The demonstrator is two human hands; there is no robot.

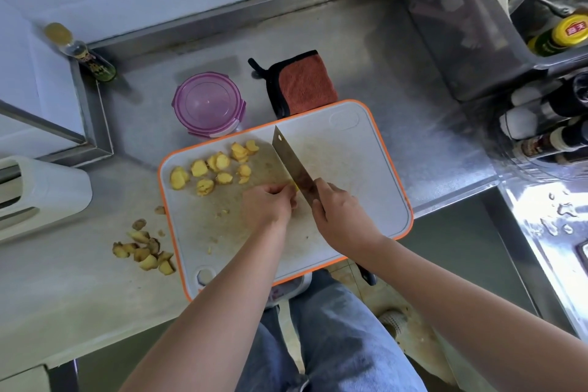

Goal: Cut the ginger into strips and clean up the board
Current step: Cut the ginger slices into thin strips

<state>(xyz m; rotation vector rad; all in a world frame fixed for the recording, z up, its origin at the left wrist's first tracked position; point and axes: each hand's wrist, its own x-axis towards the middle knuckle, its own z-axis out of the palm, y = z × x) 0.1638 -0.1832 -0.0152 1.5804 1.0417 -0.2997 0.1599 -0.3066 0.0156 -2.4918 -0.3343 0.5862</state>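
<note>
Stainless bench (397,51) carries a white, orange-rimmed cutting board (350,169) under both hands. The right hand (339,216) is wrapped round the handle of a cleaver (291,164), whose edge is down on the board. The left hand (269,205), just beside the blade, curls its fingers onto a mostly hidden ginger piece (296,186). Ginger slices (216,169) lie beyond the left hand, and peel scraps (144,251) lie off the board further left. A purple-lidded container (208,103) and an orange cloth (305,83) sit beyond the hands.

Matt plastic cutting board (366,169), shiny steel cleaver (292,165), terry cloth (307,84).
</note>
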